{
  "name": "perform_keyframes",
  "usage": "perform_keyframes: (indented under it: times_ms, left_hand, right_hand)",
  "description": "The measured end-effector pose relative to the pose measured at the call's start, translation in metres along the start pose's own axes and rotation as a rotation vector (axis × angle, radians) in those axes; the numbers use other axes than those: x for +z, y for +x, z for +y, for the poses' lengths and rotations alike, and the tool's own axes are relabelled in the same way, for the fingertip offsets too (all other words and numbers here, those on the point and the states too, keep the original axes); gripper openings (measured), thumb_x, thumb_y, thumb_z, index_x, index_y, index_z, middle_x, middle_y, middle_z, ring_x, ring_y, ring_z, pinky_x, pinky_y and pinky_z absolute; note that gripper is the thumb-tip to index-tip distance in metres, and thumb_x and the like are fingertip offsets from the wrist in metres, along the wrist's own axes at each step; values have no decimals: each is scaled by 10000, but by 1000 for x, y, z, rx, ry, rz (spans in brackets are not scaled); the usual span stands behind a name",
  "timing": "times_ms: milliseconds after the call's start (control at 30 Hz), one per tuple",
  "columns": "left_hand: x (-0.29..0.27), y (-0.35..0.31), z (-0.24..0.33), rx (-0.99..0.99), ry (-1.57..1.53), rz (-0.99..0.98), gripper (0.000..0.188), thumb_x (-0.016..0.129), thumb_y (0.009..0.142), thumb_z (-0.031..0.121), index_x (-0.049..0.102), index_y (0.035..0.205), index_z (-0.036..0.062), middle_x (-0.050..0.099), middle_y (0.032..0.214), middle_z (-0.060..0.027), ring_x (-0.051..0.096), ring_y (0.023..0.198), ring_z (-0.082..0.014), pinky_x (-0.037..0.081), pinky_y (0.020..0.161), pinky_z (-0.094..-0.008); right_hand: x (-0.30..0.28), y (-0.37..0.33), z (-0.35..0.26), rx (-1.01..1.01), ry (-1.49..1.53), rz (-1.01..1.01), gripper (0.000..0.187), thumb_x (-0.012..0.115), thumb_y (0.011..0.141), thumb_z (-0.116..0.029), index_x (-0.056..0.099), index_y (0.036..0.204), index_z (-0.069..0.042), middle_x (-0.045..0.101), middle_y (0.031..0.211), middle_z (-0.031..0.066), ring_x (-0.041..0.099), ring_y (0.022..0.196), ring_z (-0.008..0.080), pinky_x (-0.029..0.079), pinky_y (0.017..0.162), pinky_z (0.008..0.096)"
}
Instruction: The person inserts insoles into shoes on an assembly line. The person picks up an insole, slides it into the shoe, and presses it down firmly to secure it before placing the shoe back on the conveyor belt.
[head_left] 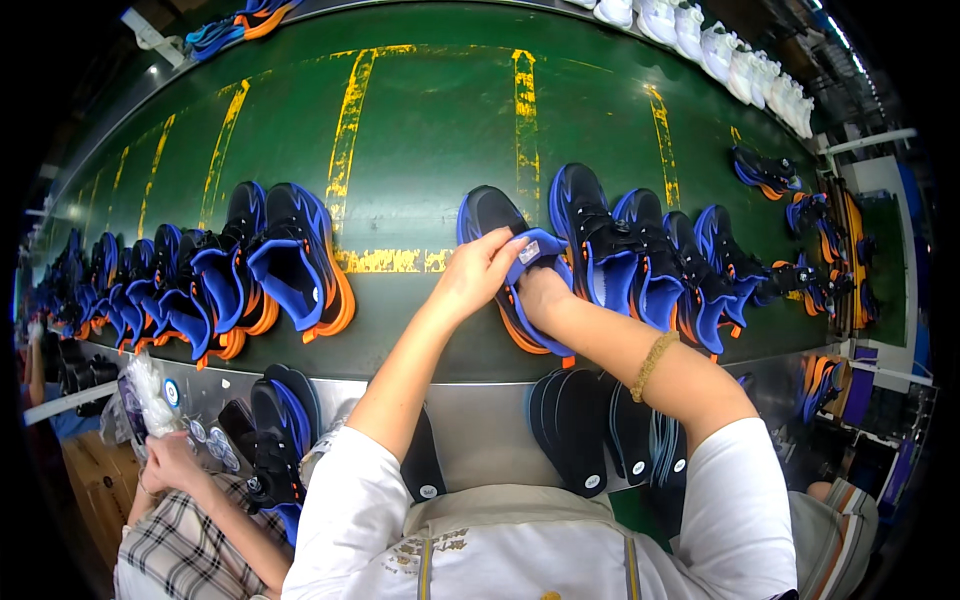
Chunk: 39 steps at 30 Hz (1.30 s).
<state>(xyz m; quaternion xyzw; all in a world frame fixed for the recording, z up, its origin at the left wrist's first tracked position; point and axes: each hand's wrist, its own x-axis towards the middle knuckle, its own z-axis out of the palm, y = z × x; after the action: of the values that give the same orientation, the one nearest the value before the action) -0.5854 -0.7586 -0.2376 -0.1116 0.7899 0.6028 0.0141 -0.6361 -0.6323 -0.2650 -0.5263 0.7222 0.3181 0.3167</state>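
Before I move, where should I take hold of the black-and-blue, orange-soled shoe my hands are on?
Probably by the heel of the shoe, cupped from the near side: its toe points away, so the heel faces you, while another black-and-blue shoe stands close on its right. Your right hand, in the opening, could do it; your left hand holds the blue tongue.

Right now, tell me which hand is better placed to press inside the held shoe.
Likely the right hand: it reaches into the shoe, while the left hand holds the tongue.
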Motion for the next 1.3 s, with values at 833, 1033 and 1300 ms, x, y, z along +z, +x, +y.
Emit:
perform_keyframes:
  times_ms: [833,1033,1300]
  left_hand:
    - [49,-46,8,399,336,321,410,637,691,-15,497,1076,-5,519,1020,-185,514,977,-346,439,826,-378]
    - [-24,-4,-2,380,631,515,242,612,807,141,579,997,-6,599,939,-154,597,833,-293,457,757,-357]
    - [21,9,65,633,707,399,403,666,707,252,569,1055,74,493,1133,-138,455,1068,-329,370,883,-450]
  right_hand:
    - [112,-146,-65,135,805,1165,264,673,704,-90,561,928,-7,551,1078,159,517,1020,328,392,869,411]
    - [229,-258,-49,1120,757,859,415,687,703,-149,492,1044,-12,496,1133,185,498,1007,381,375,899,417]
    - [287,-306,-56,1198,1052,788,438,700,706,-179,551,1063,25,541,1086,253,505,1048,366,383,924,372]
